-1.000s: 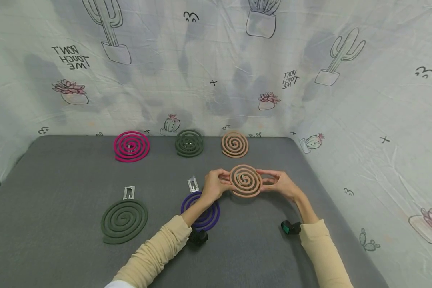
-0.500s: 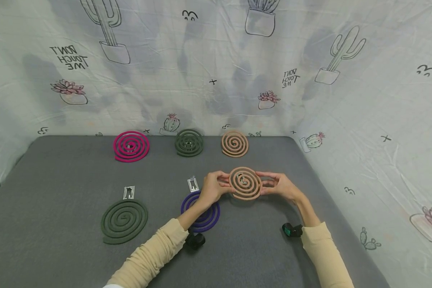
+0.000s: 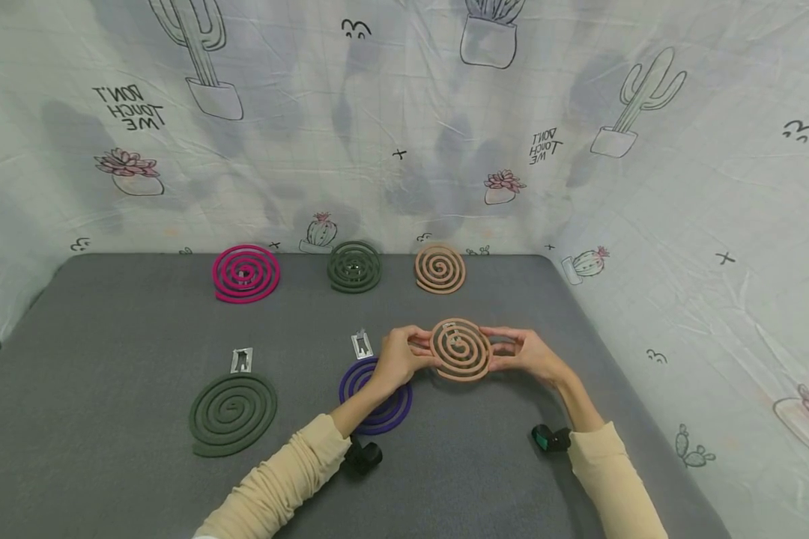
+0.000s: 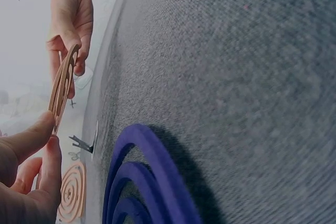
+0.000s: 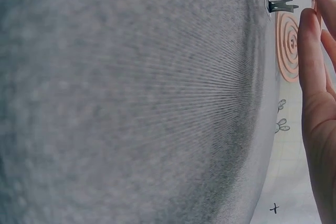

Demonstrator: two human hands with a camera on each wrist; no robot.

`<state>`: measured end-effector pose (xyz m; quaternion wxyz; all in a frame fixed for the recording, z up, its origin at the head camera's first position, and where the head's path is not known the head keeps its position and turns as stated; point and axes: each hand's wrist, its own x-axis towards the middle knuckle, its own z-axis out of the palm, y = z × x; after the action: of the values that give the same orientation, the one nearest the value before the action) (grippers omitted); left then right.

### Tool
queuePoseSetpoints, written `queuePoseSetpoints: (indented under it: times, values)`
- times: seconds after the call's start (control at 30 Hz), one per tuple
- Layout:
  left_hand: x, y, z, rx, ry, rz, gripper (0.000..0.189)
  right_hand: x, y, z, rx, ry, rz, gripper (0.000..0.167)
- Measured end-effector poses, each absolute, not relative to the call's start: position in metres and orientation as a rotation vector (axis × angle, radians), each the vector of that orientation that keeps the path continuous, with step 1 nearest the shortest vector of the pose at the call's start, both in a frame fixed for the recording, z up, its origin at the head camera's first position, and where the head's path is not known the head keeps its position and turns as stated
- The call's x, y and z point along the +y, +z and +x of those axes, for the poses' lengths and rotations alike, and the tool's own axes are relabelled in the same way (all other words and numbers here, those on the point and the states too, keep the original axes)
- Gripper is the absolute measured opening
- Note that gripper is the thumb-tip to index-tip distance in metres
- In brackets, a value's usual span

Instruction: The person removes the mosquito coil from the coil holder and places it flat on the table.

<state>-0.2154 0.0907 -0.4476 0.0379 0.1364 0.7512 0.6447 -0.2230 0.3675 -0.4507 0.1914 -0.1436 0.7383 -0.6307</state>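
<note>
Both hands pinch a tan mosquito coil point(image 3: 461, 349) by its opposite edges and hold it above the table. My left hand point(image 3: 404, 355) has its thumb and fingers on the left rim; my right hand point(image 3: 524, 353) grips the right rim. In the left wrist view the held coil point(image 4: 64, 85) appears nearly edge-on, apart from a metal coil stand point(image 4: 90, 142) with raised prongs. That stand point(image 5: 278, 5) also shows in the right wrist view, below the coil. A purple coil point(image 3: 391, 415) lies under my left forearm, partly hidden by it.
Along the back lie a pink coil point(image 3: 246, 274), a dark green coil point(image 3: 353, 267) and another tan coil point(image 3: 440, 269). Nearer, a green coil point(image 3: 233, 414) lies below a metal stand point(image 3: 241, 360). Another stand point(image 3: 362, 345) sits just above the purple coil.
Both hands have moved the tan coil slightly toward the person. The metal stand seen through its gaps now appears nearer the coil's far edge. The other coils have not moved.
</note>
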Motion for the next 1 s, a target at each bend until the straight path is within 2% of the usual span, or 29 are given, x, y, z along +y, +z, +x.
queuePoseSetpoints:
  times: [1.0]
  values:
    - [0.094,-0.458,-0.201,2.37,1.892,0.495,0.034,0.373,-0.456,-0.211,2.1,-1.704,-0.42,0.069]
